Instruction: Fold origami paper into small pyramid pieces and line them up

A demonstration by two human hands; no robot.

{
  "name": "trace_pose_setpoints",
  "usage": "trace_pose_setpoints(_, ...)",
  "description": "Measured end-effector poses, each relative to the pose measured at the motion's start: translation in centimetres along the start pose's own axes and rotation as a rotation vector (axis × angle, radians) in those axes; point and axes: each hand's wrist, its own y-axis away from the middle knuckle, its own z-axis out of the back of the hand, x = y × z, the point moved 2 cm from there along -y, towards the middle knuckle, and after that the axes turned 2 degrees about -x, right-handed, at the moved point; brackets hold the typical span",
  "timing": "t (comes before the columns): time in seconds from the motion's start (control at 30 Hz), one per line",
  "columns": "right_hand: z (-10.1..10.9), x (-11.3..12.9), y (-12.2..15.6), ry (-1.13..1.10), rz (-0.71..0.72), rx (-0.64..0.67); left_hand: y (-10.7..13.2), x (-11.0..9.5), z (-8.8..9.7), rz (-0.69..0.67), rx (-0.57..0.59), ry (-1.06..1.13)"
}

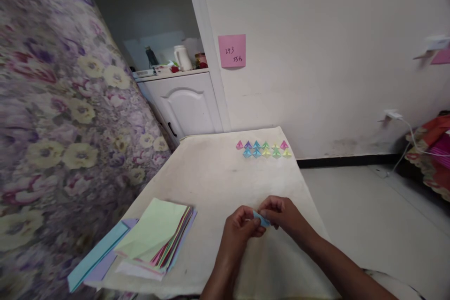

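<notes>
A small piece of folded blue paper (260, 218) is held just above the near part of the table. My left hand (242, 225) pinches its left side between thumb and fingers. On the other side, my right hand (279, 213) grips the paper's right end with closed fingertips. Parts of the paper are hidden behind my fingers. Farther off, two rows of small folded paper pieces (256, 152) in pink, purple, blue, green and yellow stand near the table's far right corner.
A stack of coloured paper sheets (154, 229) lies on the cloth-covered table (207, 173) at left, with blue paper strips (100, 253) beside it over the edge. A floral curtain (70, 126) hangs at left. Behind the table are a white cabinet (186, 103) and a wall.
</notes>
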Motion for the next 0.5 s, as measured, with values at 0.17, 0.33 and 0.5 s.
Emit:
trace_pose_setpoints(0.17,0.1,0.3,0.1,0.206,0.052,0.022,0.5,-0.6,-0.2,-0.157,-0.064,-0.302)
trace_pose_setpoints(0.33,-0.5,0.6,0.6,0.353,0.236,-0.003,1.4,-1.5,-0.6,-0.298,-0.141,-0.594)
trace_pose_setpoints(0.5,-0.9,0.9,1.2,0.443,0.416,0.039,1.9,-2.1,-0.8,-0.371,-0.173,-0.699)
